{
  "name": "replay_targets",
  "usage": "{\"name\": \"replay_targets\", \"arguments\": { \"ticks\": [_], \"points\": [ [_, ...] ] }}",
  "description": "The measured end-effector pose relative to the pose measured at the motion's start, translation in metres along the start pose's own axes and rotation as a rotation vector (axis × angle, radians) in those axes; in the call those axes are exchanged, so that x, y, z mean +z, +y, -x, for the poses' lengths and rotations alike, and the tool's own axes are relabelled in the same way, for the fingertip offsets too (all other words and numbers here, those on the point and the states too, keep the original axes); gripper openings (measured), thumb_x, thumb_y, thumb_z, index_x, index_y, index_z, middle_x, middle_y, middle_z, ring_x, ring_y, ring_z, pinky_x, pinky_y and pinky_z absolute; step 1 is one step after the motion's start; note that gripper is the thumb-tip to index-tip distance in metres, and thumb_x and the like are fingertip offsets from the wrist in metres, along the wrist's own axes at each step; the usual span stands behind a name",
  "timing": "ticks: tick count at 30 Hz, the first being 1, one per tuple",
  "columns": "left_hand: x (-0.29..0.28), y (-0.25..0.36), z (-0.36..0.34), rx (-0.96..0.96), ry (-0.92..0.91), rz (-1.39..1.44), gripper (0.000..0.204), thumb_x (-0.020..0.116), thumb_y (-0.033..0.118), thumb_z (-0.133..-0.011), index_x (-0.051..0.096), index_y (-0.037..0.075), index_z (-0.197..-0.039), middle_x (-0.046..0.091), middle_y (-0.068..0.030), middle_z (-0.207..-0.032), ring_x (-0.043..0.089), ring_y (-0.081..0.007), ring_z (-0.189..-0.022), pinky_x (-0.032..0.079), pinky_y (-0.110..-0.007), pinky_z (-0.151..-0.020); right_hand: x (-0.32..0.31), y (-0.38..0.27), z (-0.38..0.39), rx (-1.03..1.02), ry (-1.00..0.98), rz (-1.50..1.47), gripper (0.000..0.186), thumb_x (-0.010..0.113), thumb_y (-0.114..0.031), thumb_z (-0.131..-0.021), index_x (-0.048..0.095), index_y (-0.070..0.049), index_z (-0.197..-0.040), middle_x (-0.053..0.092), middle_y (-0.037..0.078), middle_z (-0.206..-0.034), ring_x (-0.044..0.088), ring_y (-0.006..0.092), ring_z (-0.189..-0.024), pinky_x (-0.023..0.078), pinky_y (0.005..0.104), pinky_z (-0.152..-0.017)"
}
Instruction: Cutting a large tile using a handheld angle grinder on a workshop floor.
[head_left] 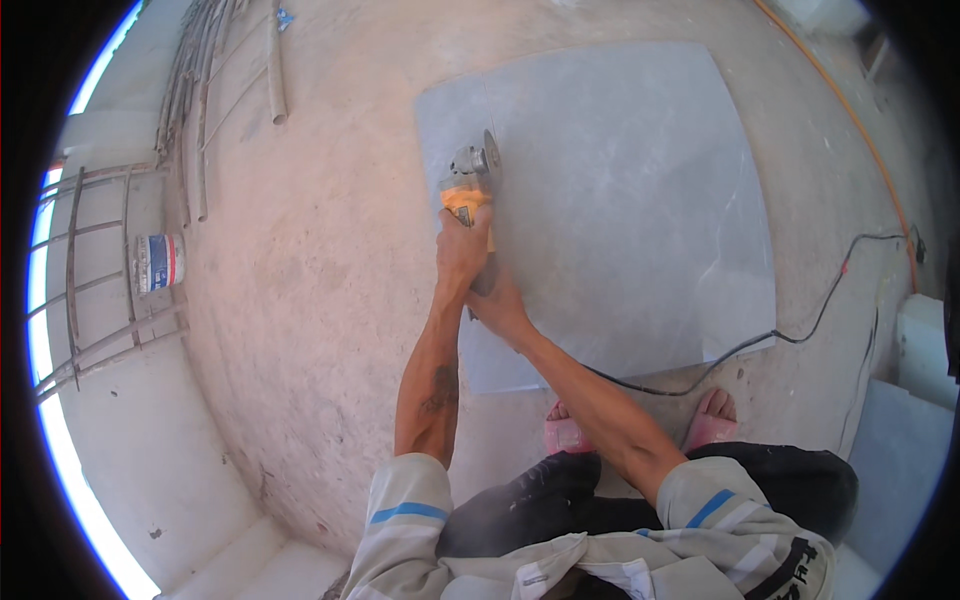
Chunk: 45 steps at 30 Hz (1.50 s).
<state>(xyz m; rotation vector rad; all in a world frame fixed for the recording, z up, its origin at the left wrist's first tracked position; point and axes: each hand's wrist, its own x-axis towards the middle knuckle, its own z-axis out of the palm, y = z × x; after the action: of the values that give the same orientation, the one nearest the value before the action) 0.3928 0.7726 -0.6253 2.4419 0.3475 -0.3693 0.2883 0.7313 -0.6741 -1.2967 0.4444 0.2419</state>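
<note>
Starting close in: counting two grey sleeves [410, 508] with blue stripes, two pink sandals [568, 437] just short of the slab's near edge, one right hand [500, 303] and one left hand [462, 248]. Got exactly one angle grinder [462, 198], yellow and grey, over the left part of one big grey slab [630, 200], with one disc [491, 150] at the far end. Also one black cord [700, 376] snaking off to the right, one white bucket [160, 263] with a blue and red label out left, and one orange cable [850, 110] far right.

Surface-wise, just a bare, dusty concrete-looking floor [310, 250], with the slab lying flat on top. Past that, a pale wall [130, 410] along the left, crossed by a lattice of metal bars [72, 250], then a bunch of long poles [276, 85] farther up.

As for pose: both arms reaching forward and closing in on each other. Right hand wrapped round the rear of the grinder, left hand clamped farther up on the yellow body. Honestly can't tell from this angle whether the disc actually touches the slab.
</note>
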Motion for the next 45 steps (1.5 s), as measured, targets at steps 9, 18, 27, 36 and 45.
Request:
{"name": "replay_targets", "arguments": {
  "ticks": [9, 18, 27, 36, 45],
  "points": [
    [-0.001, 0.001, 0.011, 0.007, -0.014, -0.072, 0.074, 0.059, 0.053, -0.090, 0.043, -0.011, -0.124, 0.062, -0.0407, -0.109, 0.061, -0.0537, -0.106, 0.048, -0.054, -0.093, 0.000, 0.011, 0.006, -0.041, 0.024, -0.013, 0.078, 0.084, -0.039, -0.077, 0.041, 0.005, -0.124, 0.064, 0.020, -0.108, 0.068, 0.0290, -0.096, 0.053, 0.0385, -0.079],
    [0.005, -0.013, 0.016, 0.045, 0.005, -0.014, 0.075, 0.059, 0.051, -0.090, 0.042, -0.014, -0.122, 0.063, -0.0415, -0.105, 0.063, -0.0548, -0.101, 0.050, -0.053, -0.091, -0.004, 0.014, 0.016, -0.022, 0.016, 0.018, 0.078, 0.085, -0.038, -0.076, 0.042, 0.004, -0.126, 0.063, 0.020, -0.111, 0.066, 0.0292, -0.101, 0.053, 0.0392, -0.082],
    [0.005, -0.020, 0.024, 0.003, 0.004, -0.001, 0.077, 0.060, 0.051, -0.089, 0.042, -0.015, -0.125, 0.062, -0.0418, -0.106, 0.062, -0.0540, -0.104, 0.049, -0.052, -0.092, -0.002, 0.012, 0.028, 0.028, -0.005, -0.039, 0.075, 0.085, -0.038, -0.076, 0.043, 0.004, -0.121, 0.063, 0.019, -0.107, 0.066, 0.0268, -0.098, 0.052, 0.0377, -0.080],
    [0.001, -0.016, 0.035, 0.026, -0.002, 0.023, 0.078, 0.062, 0.052, -0.088, 0.044, -0.014, -0.127, 0.062, -0.0402, -0.108, 0.062, -0.0526, -0.106, 0.049, -0.051, -0.092, -0.004, 0.024, 0.029, -0.027, 0.025, 0.009, 0.076, 0.087, -0.041, -0.074, 0.044, 0.003, -0.120, 0.063, 0.017, -0.104, 0.067, 0.0255, -0.092, 0.052, 0.0380, -0.076],
    [0.002, -0.015, 0.048, 0.023, -0.002, 0.129, 0.079, 0.065, 0.053, -0.086, 0.047, -0.011, -0.127, 0.063, -0.0378, -0.109, 0.062, -0.0505, -0.107, 0.049, -0.050, -0.092, -0.005, 0.036, 0.035, -0.066, 0.044, -0.018, 0.075, 0.087, -0.039, -0.074, 0.044, 0.001, -0.121, 0.063, 0.015, -0.102, 0.066, 0.0228, -0.088, 0.052, 0.0364, -0.074]
  ]
}}
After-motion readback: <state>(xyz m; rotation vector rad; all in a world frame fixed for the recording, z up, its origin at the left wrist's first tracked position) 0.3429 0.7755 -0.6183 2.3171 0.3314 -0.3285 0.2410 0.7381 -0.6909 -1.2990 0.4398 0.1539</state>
